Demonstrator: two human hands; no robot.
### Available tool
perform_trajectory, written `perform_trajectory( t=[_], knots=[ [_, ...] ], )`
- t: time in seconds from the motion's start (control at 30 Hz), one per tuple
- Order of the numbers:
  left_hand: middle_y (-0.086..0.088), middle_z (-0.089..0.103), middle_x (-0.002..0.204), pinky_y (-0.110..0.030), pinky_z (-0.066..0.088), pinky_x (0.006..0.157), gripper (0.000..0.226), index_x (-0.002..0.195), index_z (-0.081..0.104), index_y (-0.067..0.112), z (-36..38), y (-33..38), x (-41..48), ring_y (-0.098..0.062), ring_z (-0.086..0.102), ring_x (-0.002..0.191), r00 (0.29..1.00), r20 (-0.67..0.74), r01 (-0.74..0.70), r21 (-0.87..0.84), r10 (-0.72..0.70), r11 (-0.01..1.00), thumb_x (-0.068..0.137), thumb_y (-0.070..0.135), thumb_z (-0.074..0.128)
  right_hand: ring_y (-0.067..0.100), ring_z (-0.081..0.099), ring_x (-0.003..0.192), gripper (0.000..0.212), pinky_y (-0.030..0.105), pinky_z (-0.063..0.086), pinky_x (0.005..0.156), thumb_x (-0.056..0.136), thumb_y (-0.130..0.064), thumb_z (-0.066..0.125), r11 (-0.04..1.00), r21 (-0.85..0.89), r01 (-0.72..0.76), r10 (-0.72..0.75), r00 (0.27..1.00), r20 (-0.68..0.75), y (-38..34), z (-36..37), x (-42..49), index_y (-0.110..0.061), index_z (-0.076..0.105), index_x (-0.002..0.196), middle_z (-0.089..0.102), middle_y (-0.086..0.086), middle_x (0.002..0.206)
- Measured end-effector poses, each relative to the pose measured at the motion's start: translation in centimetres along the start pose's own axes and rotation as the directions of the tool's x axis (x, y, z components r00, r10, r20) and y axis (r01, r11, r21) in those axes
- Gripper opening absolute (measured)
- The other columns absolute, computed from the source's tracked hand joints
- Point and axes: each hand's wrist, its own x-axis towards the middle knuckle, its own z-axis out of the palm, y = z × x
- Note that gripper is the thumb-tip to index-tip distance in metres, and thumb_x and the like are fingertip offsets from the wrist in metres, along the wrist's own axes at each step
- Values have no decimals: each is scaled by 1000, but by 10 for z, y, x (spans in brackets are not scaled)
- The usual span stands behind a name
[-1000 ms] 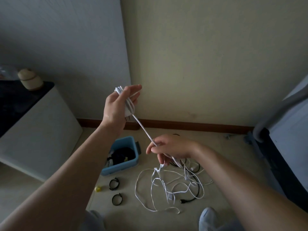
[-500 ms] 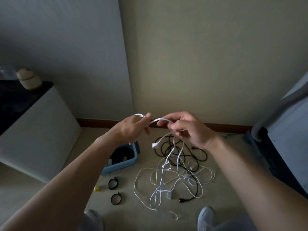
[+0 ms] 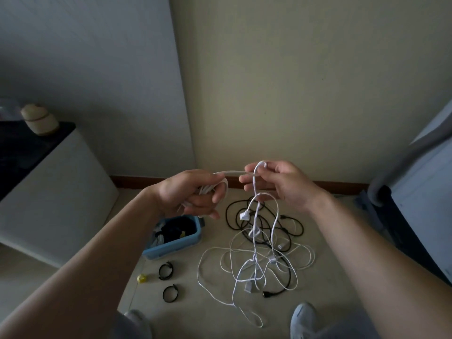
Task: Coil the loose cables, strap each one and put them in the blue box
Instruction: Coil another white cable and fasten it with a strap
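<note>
My left hand (image 3: 193, 194) grips a small bundle of coiled white cable (image 3: 231, 172) in front of my chest. A short span of that cable runs right to my right hand (image 3: 281, 184), which pinches it. From there the cable hangs down in loops to a tangle of white cables (image 3: 256, 263) on the floor. A loose black cable (image 3: 266, 221) lies under and behind the tangle. The blue box (image 3: 178, 243) stands on the floor below my left hand, with dark coiled cables inside.
Two black strap loops (image 3: 165, 270) (image 3: 170, 293) and a small yellow object (image 3: 141, 278) lie on the floor in front of the box. A white cabinet (image 3: 49, 196) stands at the left, dark furniture (image 3: 415, 216) at the right. My feet are at the bottom edge.
My left hand came down from head height to chest level. My right hand rose from near the floor and now holds the cable level with the left, slightly further apart than half a second ago.
</note>
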Motion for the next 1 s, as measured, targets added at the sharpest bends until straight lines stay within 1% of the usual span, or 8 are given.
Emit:
perform_trajectory(
  t=[0.27,0.37,0.5,0.6,0.7,0.8,0.9,1.0],
  knots=[
    [4,26,41,-36,50,80,45,78,57,7,-8,-1,-1,-10,28,31,991,128,-22,-37,26,999,101,44,45,15,50,59,24,25,29,47,100,-29,49,961,-250,-118,88,988,-129,4,-3,6,-12,65,94,72,9,79],
    [7,30,41,-35,48,79,44,78,56,7,-15,0,-6,-9,31,32,990,111,-74,-85,83,994,104,39,41,12,47,61,23,30,32,57,94,-24,49,958,-273,-91,78,995,-57,5,-8,7,-10,68,92,60,2,67],
    [5,26,41,-32,52,76,41,78,56,7,-22,1,-11,-11,28,32,990,93,-84,-224,107,971,102,40,48,15,53,75,24,32,40,86,98,-33,58,927,-374,-33,31,999,-11,10,-10,8,-19,72,83,56,4,78],
    [5,24,41,-33,51,75,42,77,55,7,-17,1,-9,-13,24,32,989,116,-69,-208,95,976,103,38,44,14,60,82,28,33,44,82,96,-35,59,768,-628,-125,75,992,-106,18,-10,13,-20,74,79,66,-3,80],
    [6,24,39,-33,53,76,42,75,54,8,-6,-1,-1,-13,23,30,987,151,-28,-172,54,985,101,40,47,22,67,94,26,42,49,94,91,-42,62,627,-767,-139,121,989,-81,27,-3,17,-28,77,76,75,-2,88],
    [6,24,39,-32,52,73,43,73,55,10,1,-1,5,-8,28,30,984,177,-2,-158,30,987,102,39,41,32,67,105,18,45,48,98,86,-33,61,745,-667,-23,136,984,119,26,13,18,-24,76,88,75,5,100],
    [6,24,39,-31,52,72,44,73,55,12,3,0,5,-9,26,29,979,201,8,-182,29,983,103,37,35,27,68,102,44,41,44,103,84,-28,55,944,-310,-115,215,926,311,21,24,16,3,64,114,74,9,101],
    [6,25,40,-30,53,73,43,73,55,11,1,3,3,-13,24,30,970,236,-6,-232,63,973,103,36,38,25,65,89,47,32,47,85,93,-28,49,983,-112,-145,174,928,330,21,31,16,11,58,116,69,12,88]
  ],
)
